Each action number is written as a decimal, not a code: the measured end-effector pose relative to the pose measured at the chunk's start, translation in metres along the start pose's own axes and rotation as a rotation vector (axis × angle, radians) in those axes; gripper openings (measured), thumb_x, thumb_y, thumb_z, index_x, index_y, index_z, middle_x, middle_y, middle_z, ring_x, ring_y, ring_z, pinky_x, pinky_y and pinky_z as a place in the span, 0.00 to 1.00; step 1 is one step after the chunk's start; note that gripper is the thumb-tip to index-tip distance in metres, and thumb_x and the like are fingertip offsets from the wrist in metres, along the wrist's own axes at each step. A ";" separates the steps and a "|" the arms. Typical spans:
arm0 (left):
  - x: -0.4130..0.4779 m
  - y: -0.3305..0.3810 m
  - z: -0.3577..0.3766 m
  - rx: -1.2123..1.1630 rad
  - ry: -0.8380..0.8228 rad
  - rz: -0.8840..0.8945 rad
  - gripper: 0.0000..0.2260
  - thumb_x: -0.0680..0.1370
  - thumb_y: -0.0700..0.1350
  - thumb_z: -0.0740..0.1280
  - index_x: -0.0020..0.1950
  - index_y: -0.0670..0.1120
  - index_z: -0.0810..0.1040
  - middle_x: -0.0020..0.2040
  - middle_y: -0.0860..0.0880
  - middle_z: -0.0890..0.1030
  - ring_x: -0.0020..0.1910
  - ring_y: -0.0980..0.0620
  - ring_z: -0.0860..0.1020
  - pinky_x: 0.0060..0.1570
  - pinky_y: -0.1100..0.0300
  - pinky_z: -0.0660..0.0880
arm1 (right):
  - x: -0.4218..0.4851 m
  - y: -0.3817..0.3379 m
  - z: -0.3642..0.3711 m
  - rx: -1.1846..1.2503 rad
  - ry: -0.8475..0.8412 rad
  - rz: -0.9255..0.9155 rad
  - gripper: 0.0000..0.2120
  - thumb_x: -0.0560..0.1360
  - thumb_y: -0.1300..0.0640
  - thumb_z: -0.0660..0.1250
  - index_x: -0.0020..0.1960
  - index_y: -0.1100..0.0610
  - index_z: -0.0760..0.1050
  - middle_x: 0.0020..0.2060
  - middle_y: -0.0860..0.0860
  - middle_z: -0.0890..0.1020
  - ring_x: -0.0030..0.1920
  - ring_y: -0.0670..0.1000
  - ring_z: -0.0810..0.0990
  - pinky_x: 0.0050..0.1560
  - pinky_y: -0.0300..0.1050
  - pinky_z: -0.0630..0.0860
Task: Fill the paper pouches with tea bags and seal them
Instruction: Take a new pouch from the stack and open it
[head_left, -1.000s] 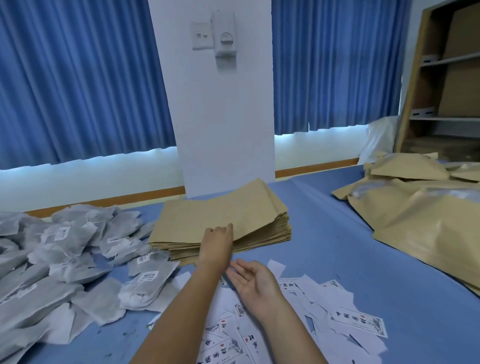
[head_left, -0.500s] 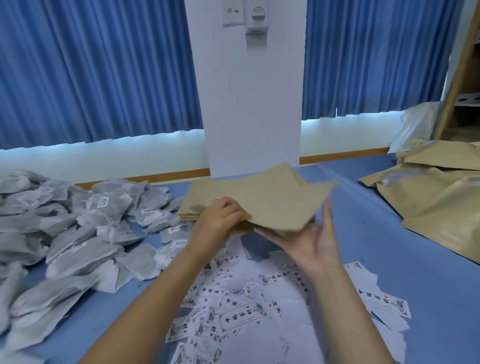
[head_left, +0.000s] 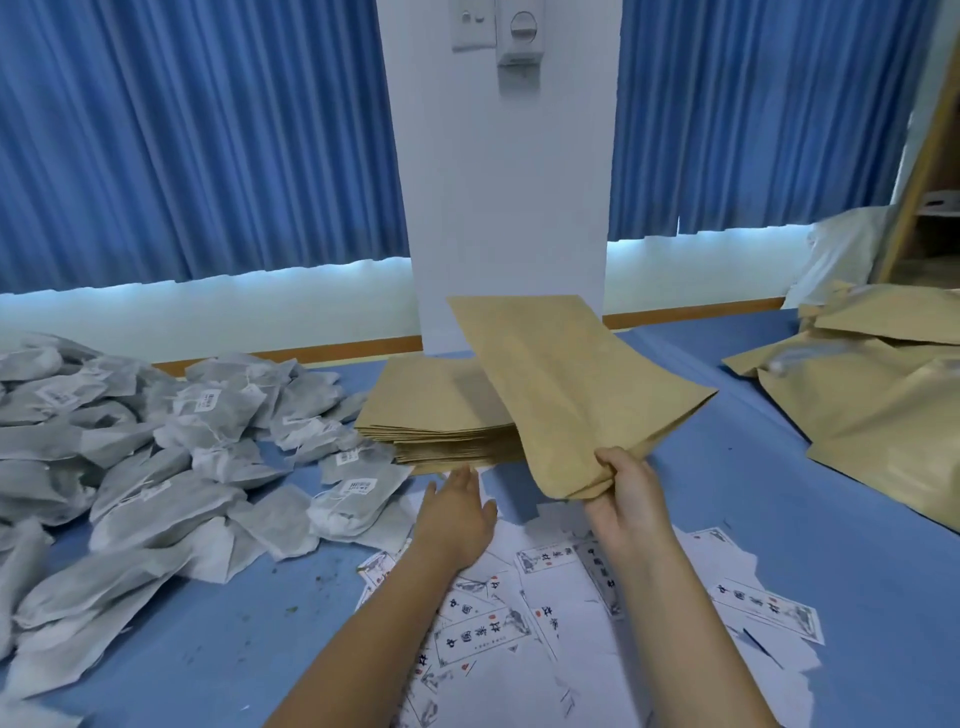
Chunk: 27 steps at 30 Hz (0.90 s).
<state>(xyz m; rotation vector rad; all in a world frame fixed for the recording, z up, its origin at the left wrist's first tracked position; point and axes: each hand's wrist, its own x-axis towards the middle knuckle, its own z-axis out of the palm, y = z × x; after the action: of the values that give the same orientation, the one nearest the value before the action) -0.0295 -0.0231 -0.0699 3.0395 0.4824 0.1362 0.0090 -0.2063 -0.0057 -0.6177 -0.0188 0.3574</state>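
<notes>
The right grip (head_left: 628, 499) pinches one kraft paper pouch (head_left: 571, 395) by its near end, tilted up above the pouch stack (head_left: 431, 410), likely for opening, while the left grip (head_left: 457, 512), flat and empty, lies near the tea bags (head_left: 208, 467) on the table (head_left: 779, 519).

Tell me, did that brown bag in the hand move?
Yes. The pouch rose off the stack, now held above its right side by the right hand.

Table (head_left: 779, 545): tea bags (head_left: 156, 467), pouches (head_left: 431, 405), labels (head_left: 545, 623)
</notes>
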 end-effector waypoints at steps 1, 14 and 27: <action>-0.002 0.002 -0.002 0.029 0.010 0.008 0.24 0.84 0.50 0.49 0.77 0.39 0.56 0.77 0.43 0.58 0.74 0.46 0.60 0.72 0.51 0.55 | 0.000 0.000 0.000 0.030 -0.002 0.000 0.13 0.78 0.69 0.56 0.58 0.59 0.74 0.44 0.52 0.84 0.40 0.49 0.85 0.38 0.43 0.81; -0.090 0.006 -0.045 -0.528 0.648 -0.009 0.13 0.79 0.45 0.61 0.63 0.49 0.75 0.57 0.56 0.77 0.57 0.55 0.74 0.50 0.66 0.67 | -0.017 0.034 0.017 -0.197 -0.110 0.018 0.14 0.81 0.62 0.59 0.66 0.60 0.68 0.62 0.59 0.77 0.58 0.59 0.78 0.53 0.57 0.77; -0.091 -0.010 -0.054 -0.660 0.626 0.172 0.07 0.76 0.45 0.69 0.54 0.50 0.84 0.45 0.53 0.82 0.46 0.54 0.78 0.47 0.58 0.74 | -0.039 0.079 0.022 -0.352 -0.366 0.099 0.20 0.72 0.58 0.69 0.62 0.59 0.71 0.49 0.59 0.82 0.51 0.55 0.83 0.50 0.48 0.80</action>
<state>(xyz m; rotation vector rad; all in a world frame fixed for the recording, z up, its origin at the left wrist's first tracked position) -0.1241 -0.0391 -0.0240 2.3270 0.1418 1.0399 -0.0553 -0.1470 -0.0289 -0.8956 -0.4098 0.5663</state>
